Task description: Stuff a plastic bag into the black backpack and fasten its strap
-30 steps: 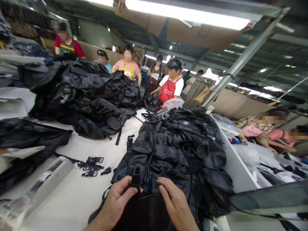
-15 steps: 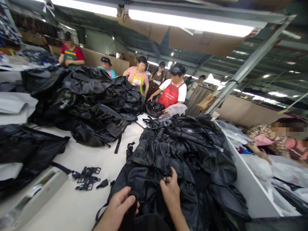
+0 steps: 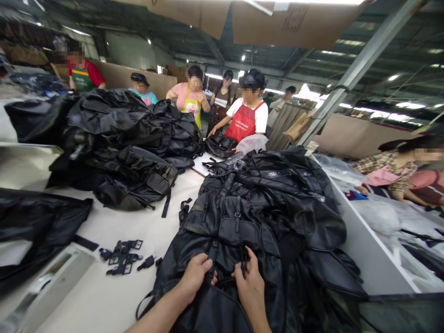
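Note:
A black leather-look backpack [image 3: 239,231] lies on top of a heap of the same bags in front of me on the white table [image 3: 114,296]. My left hand [image 3: 196,277] is closed on a black strap at the bag's near edge. My right hand [image 3: 250,286] pinches another black strap just to the right, with the fingers curled over the bag's front panel. The two hands sit a few centimetres apart. A cluster of black plastic buckles [image 3: 123,256] lies on the table left of my hands.
A second heap of black backpacks [image 3: 118,138] fills the table's far left. More black material [image 3: 34,226] lies at the left edge. Several people in aprons stand beyond the table, one in a red apron [image 3: 244,127]. Seated people work at right behind a white partition [image 3: 360,240].
Both hands moved forward onto the bag and closer together. The left hand shifted from a buckle at the near edge to a strap. The camera tilted down slightly.

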Demonstrator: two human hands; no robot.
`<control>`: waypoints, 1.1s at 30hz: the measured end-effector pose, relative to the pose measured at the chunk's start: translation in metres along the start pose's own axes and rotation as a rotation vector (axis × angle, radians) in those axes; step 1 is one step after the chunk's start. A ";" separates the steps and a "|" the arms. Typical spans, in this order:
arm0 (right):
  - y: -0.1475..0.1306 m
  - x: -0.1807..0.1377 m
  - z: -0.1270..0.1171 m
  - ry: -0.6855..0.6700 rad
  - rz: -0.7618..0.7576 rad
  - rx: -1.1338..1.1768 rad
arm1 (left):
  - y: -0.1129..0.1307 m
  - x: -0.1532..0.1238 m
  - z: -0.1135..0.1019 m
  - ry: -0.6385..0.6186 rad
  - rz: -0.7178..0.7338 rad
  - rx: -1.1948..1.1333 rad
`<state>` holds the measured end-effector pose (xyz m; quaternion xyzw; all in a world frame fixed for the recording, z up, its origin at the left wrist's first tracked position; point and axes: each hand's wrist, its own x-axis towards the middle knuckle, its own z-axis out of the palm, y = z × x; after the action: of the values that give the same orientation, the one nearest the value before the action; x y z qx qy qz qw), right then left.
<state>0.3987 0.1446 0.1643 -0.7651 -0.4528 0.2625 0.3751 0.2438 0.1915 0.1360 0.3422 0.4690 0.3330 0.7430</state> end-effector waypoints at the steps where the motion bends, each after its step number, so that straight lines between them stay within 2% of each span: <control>1: 0.002 0.000 0.000 -0.003 -0.002 0.000 | -0.001 0.000 0.000 0.004 0.008 -0.004; 8: 0.012 0.003 0.006 -0.003 -0.005 0.020 | -0.003 0.013 0.008 0.054 -0.013 0.016; 12: 0.021 0.007 0.009 -0.041 0.017 0.138 | -0.006 0.028 0.013 0.120 -0.006 0.095; 16: 0.032 0.012 0.014 -0.117 0.072 0.290 | -0.004 0.049 0.017 0.185 0.013 0.249; 21: 0.041 0.019 0.022 -0.145 0.139 0.347 | 0.004 0.066 0.014 0.253 0.075 0.541; 26: 0.048 0.018 0.023 -0.150 0.126 0.405 | 0.012 0.051 0.004 0.287 0.252 0.797; 30: 0.047 0.014 0.025 -0.145 0.109 0.491 | 0.021 0.031 -0.001 0.261 0.329 0.905; 33: 0.041 0.010 0.028 -0.140 0.102 0.550 | 0.037 0.018 -0.006 0.216 0.374 0.991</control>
<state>0.4031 0.1501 0.1139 -0.6366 -0.3503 0.4462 0.5224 0.2382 0.2273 0.1564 0.6931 0.5747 0.2318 0.3682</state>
